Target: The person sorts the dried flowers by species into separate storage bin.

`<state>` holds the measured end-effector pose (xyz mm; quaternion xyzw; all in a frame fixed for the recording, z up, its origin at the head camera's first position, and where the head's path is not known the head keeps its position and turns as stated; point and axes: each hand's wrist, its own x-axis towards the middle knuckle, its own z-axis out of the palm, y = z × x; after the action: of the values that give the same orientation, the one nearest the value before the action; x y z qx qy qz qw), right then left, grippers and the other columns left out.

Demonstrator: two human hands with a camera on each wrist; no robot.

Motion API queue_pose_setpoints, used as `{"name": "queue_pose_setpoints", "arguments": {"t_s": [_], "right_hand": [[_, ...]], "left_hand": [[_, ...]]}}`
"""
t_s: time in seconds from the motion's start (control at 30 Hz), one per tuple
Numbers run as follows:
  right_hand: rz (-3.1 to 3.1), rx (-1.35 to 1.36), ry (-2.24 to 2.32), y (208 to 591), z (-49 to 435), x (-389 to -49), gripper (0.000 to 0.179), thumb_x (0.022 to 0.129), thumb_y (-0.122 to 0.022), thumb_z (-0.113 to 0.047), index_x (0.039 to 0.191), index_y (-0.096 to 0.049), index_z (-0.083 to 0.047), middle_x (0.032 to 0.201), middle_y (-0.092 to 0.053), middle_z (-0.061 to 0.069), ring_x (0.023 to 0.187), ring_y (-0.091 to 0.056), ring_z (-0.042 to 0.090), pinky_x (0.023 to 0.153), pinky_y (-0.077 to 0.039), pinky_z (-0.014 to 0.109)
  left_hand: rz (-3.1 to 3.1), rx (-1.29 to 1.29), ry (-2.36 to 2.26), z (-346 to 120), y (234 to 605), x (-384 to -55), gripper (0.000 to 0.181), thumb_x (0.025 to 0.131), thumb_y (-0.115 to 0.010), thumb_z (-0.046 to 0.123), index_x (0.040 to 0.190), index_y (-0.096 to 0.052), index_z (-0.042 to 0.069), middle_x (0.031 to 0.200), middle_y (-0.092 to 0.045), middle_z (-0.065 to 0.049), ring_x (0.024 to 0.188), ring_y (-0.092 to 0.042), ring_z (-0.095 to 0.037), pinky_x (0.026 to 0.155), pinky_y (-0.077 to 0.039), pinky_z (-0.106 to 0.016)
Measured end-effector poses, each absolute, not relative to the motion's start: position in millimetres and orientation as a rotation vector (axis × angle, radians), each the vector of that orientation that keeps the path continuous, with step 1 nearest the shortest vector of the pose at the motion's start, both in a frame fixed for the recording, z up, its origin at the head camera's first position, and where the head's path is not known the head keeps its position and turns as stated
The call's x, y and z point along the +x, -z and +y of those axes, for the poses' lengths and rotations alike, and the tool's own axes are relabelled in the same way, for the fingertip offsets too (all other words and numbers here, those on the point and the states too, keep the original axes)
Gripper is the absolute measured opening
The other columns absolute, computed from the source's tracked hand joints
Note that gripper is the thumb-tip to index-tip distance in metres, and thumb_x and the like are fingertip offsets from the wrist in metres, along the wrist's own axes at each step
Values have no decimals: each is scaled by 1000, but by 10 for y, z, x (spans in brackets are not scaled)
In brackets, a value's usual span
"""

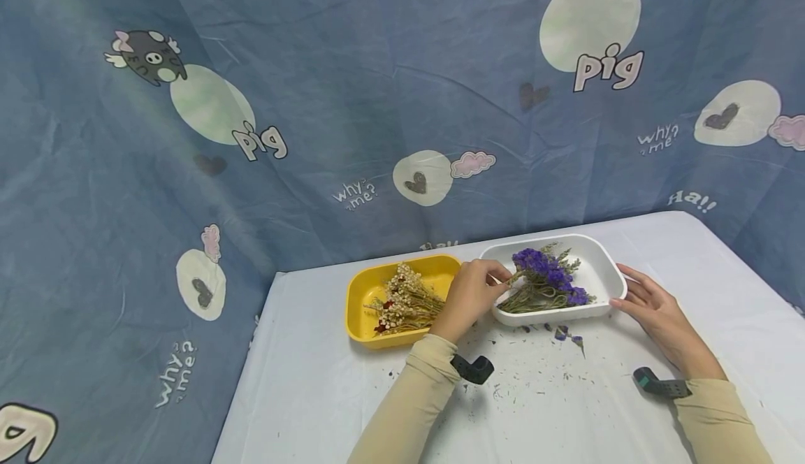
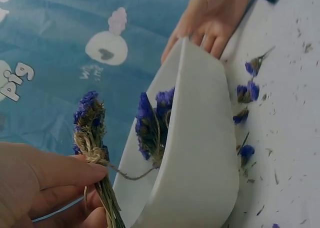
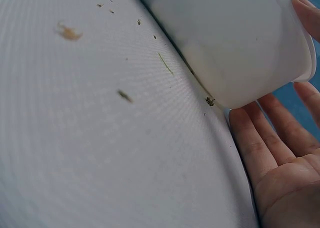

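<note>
My left hand [image 1: 474,289] pinches a bundle of dried purple flowers [image 2: 91,123] by its stems, just at the knotted twine [image 2: 95,155]. A strand of that twine runs toward more purple flowers [image 1: 556,275] lying in the white tray [image 1: 591,246]. The held bundle is over the tray's left side. At the tray's right end is my right hand [image 1: 650,310], its fingers [image 3: 272,138] fairly straight against the outside and its thumb near the rim. A yellow tray [image 1: 357,310] with dried cream and dark red flowers [image 1: 405,300] stands left of my left hand, partly hidden by it.
Loose purple blossoms [image 2: 247,91] and small plant crumbs lie on the white tablecloth [image 1: 534,415] in front of the white tray. A blue printed curtain [image 1: 352,100] hangs behind the table and on its left. Each wrist wears a black strap with a camera.
</note>
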<state>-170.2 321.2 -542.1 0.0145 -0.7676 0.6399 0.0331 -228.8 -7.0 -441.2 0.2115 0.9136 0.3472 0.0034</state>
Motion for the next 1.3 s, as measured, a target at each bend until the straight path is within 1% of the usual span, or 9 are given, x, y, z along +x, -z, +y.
{"name": "queue_pose_setpoints", "arguments": {"t_s": [0.3, 0.5, 0.57, 0.63, 0.77, 0.87, 1.0, 1.1, 1.3], "right_hand": [[-2397, -11, -1971, 5411, 3216, -1682, 80, 99, -71, -17, 165, -27, -26, 147, -50, -16, 113, -49, -24, 91, -48, 0], [-2397, 3, -1978, 5411, 3204, -1693, 80, 99, -71, -18, 165, -26, -25, 159, -46, -3, 114, -48, -24, 93, -48, 1], [-2385, 17, -1982, 5413, 3191, -1709, 80, 99, -71, -17, 165, -26, -23, 156, -48, -5, 115, -50, -22, 93, -48, 1], [-2370, 34, -1987, 5415, 3175, -1722, 80, 98, -72, -16, 165, -27, -21, 148, -52, -13, 115, -52, -21, 92, -48, 1], [-2325, 69, -2019, 5415, 3149, -1733, 80, 97, -72, -12, 164, -29, -18, 136, -52, -24, 115, -56, -18, 92, -48, 0], [-2320, 79, -2019, 5414, 3130, -1737, 79, 97, -72, -12, 164, -30, -18, 133, -51, -27, 115, -56, -18, 92, -48, 0], [-2332, 70, -2012, 5415, 3121, -1748, 79, 98, -72, -13, 164, -29, -19, 132, -51, -27, 115, -56, -18, 91, -48, 0], [-2331, 64, -2043, 5410, 3132, -1752, 79, 98, -71, -13, 164, -29, -20, 138, -53, -21, 115, -55, -20, 92, -48, 0], [-2299, 91, -2135, 5405, 3182, -1750, 77, 100, -68, -11, 164, -29, -23, 146, -50, -14, 116, -52, -23, 93, -47, 0]], "left_hand": [[3007, 640, -839, 140, 4429, -2530, 10, 94, -77, 20, 103, -82, 23, 96, -80, 8, 82, -71, -7, 70, -54, -18], [2998, 637, -735, 251, 4460, -2631, 12, 95, -76, 20, 105, -82, 25, 98, -79, 10, 83, -70, -8, 70, -56, -21], [2992, 640, -730, 269, 4490, -2652, 10, 96, -76, 20, 103, -81, 24, 97, -79, 10, 85, -70, -9, 74, -57, -23], [2984, 637, -736, 280, 4532, -2667, 9, 95, -76, 19, 101, -81, 23, 96, -78, 10, 86, -70, -9, 76, -58, -24], [2989, 632, -716, 300, 4636, -2688, 13, 93, -76, 13, 97, -80, 24, 91, -75, 13, 86, -67, -7, 72, -55, -21], [3008, 640, -670, 301, 4691, -2693, 18, 91, -74, 8, 98, -81, 24, 90, -74, 13, 86, -66, -6, 68, -54, -20], [3018, 670, -625, 292, 4705, -2678, 19, 92, -73, 7, 101, -81, 22, 95, -76, 9, 87, -68, -7, 69, -55, -20], [3007, 714, -632, 271, 4699, -2664, 21, 93, -72, 6, 106, -81, 19, 100, -78, 5, 92, -70, -9, 76, -57, -19], [2995, 711, -648, 238, 4650, -2589, 24, 97, -71, 12, 120, -78, 17, 120, -76, 1, 114, -70, -16, 98, -59, -27]]}}
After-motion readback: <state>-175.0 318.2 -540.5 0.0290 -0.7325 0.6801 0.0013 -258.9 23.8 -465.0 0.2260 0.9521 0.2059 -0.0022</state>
